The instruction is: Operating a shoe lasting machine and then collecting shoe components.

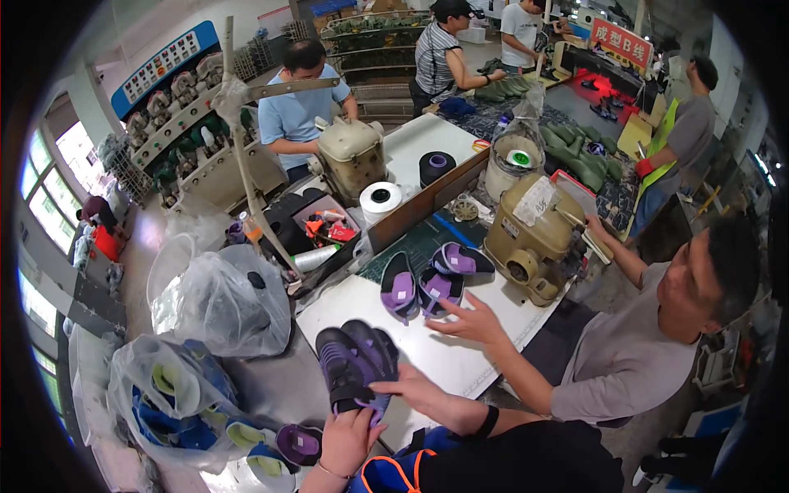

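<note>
Several black-and-purple shoe uppers [349, 357] are bunched together over the near edge of the white table. My left hand [349, 444] grips their lower end, with a thin bracelet on the wrist. From the right, my right hand [415, 389] presses its fingers against the side of the same bunch; part of its grip is hidden. One more purple-lined upper [299, 444] lies just left of my left hand. Farther off on the table, purple uppers [400, 289] sit beside a co-worker's outstretched hand [468, 319], which is apart from mine.
A seated co-worker at the right works at a beige sewing machine [530, 238]. Clear plastic bags [226, 300] and a bag of blue-and-green uppers [177, 394] stand at the left. Thread cones [380, 201], a wooden divider [427, 205] and another machine [352, 156] are beyond.
</note>
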